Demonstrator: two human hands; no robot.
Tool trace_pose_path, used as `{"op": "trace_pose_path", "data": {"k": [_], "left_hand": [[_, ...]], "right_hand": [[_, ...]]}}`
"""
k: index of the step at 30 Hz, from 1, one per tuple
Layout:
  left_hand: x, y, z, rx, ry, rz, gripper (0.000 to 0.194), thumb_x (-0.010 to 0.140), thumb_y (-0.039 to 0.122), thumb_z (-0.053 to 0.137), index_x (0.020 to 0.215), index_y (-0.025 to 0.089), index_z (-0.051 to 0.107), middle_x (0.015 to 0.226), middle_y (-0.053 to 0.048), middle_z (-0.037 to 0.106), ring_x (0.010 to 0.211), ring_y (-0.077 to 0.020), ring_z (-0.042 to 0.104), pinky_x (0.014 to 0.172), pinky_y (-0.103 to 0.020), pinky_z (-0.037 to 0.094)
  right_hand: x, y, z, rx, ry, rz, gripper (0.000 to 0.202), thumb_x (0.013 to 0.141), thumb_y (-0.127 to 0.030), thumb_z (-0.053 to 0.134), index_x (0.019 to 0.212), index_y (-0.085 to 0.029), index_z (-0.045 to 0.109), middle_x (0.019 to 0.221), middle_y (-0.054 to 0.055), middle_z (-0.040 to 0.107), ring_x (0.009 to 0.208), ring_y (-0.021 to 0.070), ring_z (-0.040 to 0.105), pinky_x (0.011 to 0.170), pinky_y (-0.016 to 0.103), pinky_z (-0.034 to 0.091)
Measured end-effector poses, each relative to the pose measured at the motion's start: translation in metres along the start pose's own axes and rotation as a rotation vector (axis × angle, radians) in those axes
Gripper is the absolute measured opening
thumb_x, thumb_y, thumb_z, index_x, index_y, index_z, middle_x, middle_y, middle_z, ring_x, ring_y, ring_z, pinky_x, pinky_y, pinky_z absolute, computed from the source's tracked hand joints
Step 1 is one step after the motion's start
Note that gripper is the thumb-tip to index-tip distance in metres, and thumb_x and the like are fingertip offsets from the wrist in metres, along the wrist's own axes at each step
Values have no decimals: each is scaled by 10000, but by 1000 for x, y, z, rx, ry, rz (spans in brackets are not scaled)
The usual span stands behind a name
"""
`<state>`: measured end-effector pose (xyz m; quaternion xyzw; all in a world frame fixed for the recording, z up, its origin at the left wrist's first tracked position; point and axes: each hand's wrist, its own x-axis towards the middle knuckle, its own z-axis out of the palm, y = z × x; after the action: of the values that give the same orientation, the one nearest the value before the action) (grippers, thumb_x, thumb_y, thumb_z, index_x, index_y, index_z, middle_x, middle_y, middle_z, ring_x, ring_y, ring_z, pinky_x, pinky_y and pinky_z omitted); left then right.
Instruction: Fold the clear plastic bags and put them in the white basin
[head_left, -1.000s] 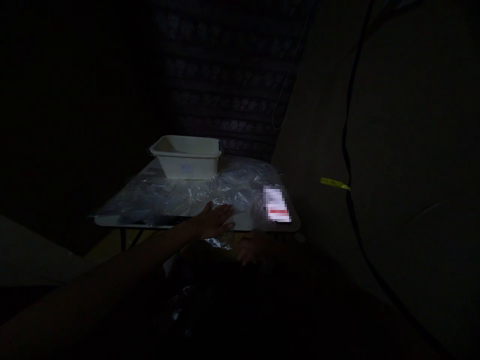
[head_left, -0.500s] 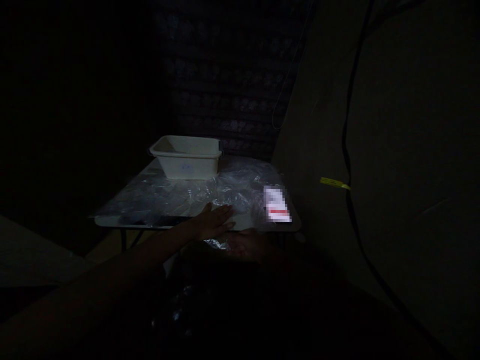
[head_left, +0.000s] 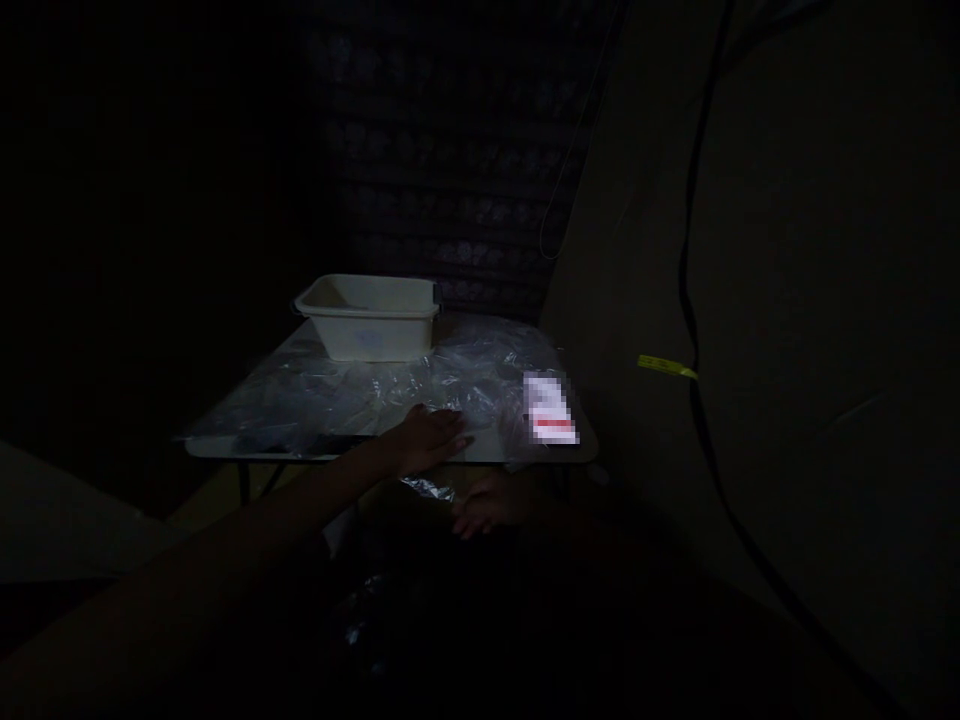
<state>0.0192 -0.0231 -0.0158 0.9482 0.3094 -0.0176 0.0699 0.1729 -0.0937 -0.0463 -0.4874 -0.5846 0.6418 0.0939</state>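
My left hand [head_left: 427,440] lies flat near the front edge of a white table [head_left: 487,445], its fingers stretched out to the right. Under and beyond it, clear plastic bags or sheeting [head_left: 405,385] cover much of the tabletop. Just below the table edge is my right hand [head_left: 491,503], fingers loosely extended to the left and down, with nothing visible in them. Left of it, a shiny piece of clear plastic [head_left: 429,488] catches the light. The darkness hides most of my lap and right arm.
A cream plastic tub [head_left: 379,335] stands at the back left of the table. On the right lies a blurred-out bright rectangle [head_left: 551,408]. A dark cable [head_left: 686,250] with a yellow tag [head_left: 666,367] hangs along the right wall.
My right hand has moved slightly down, away from the table edge, and shows more clearly. My left hand stays flat in place. The view has shifted slightly.
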Motion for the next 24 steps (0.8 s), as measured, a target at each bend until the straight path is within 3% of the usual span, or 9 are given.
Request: {"op": "trace_pose_path", "data": {"k": [3, 6, 10, 15, 18, 21, 24], "left_hand": [[1, -1, -12, -45, 6, -18, 465, 788, 419, 58, 1176, 256, 254, 1257, -44, 271, 1148, -161, 196, 885, -455, 68], [-5, -6, -25, -63, 100, -83, 458, 796, 390, 55, 1195, 232, 214, 1273, -38, 234, 1150, -149, 188, 903, -436, 57], [-27, -23, -34, -37, 222, -148, 452, 803, 341, 70, 1177, 185, 271, 1258, -52, 270, 1142, -146, 207, 916, -398, 100], [-65, -40, -29, 68, 261, -100, 461, 757, 300, 243, 1175, 110, 279, 1218, -111, 325, 1116, -185, 256, 898, -358, 190], [-82, -37, -24, 125, 216, -49, 568, 709, 294, 344, 1226, 162, 151, 1256, -90, 262, 1137, -204, 215, 904, -380, 174], [-88, -32, -13, 194, 138, 29, 627, 696, 314, 369, 1237, 188, 77, 1281, -79, 204, 1158, -211, 159, 919, -410, 115], [-86, -31, 3, 261, 155, 42, 565, 727, 245, 335, 1235, 198, 92, 1281, -64, 209, 1164, -178, 151, 932, -395, 89]], "right_hand": [[1, 7, -1, -401, 126, -157, 133, 655, -199, 460, 655, -136, 577, 640, 18, 595, 566, 94, 519, 507, 191, 356], [0, 12, -5, -771, 343, -301, 145, 643, -220, 465, 586, -153, 581, 623, 11, 584, 559, 95, 484, 507, 201, 313], [-9, 9, -11, -951, 546, -329, 210, 703, -249, 391, 648, -163, 575, 619, 25, 563, 556, 97, 460, 515, 215, 294], [-17, -5, -13, -1151, 564, -546, 214, 729, -163, 340, 823, -146, 531, 808, 69, 537, 727, 135, 455, 616, 240, 336], [-17, -12, -9, -1259, 603, -657, 251, 711, -146, 364, 928, -132, 489, 914, 90, 511, 846, 170, 424, 707, 286, 337], [-16, -16, -5, -1328, 665, -706, 306, 696, -155, 391, 993, -112, 451, 992, 113, 482, 953, 207, 371, 792, 341, 293], [-14, -16, -4, -1356, 673, -702, 342, 679, -181, 420, 1008, -92, 439, 1025, 128, 467, 993, 229, 346, 810, 364, 276]]}}
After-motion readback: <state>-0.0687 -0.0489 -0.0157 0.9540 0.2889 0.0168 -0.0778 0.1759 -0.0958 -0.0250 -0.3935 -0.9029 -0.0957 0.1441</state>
